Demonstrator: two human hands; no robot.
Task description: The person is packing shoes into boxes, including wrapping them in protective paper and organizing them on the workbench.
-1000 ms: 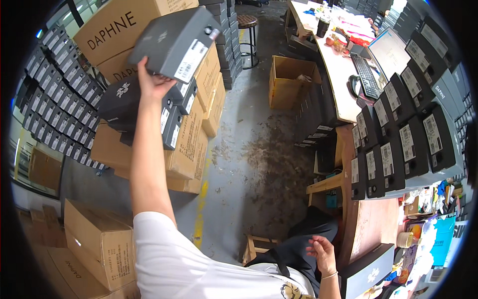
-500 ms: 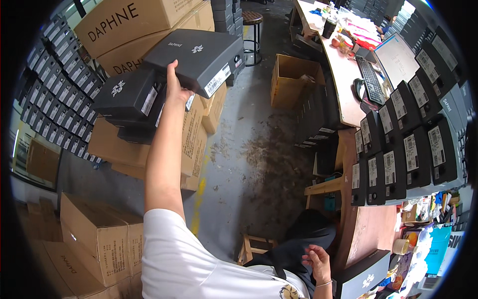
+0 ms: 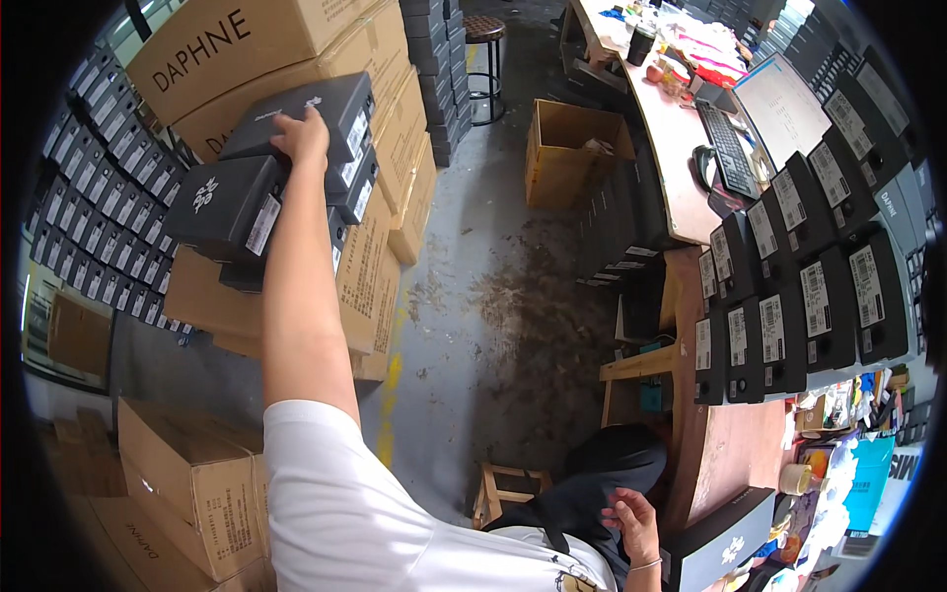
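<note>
My left arm reaches out to the far left, where my left hand (image 3: 304,140) rests on top of a dark shoebox (image 3: 343,107) with its fingers spread. That shoebox lies on other dark shoeboxes (image 3: 355,194) stacked on brown cartons (image 3: 370,276). Just nearer, a second shoebox (image 3: 222,212) with a white flower print sits beside my wrist. Low on the right, my right hand (image 3: 634,523) hovers by my thigh, fingers loosely bent and apart with nothing visible in them. A dark lidded shoebox (image 3: 720,543) lies close to it on the bench.
Rows of labelled shoeboxes (image 3: 774,296) stand on the right bench (image 3: 735,444). Beyond are a keyboard (image 3: 728,148) and an open carton (image 3: 575,148). Large cartons (image 3: 197,483) lie near left. A small wooden stool (image 3: 508,483) is by my leg.
The shoebox that my left hand held up has come down onto the stack at the left. My left hand has shifted from its side onto its top and let go. My right hand has barely moved.
</note>
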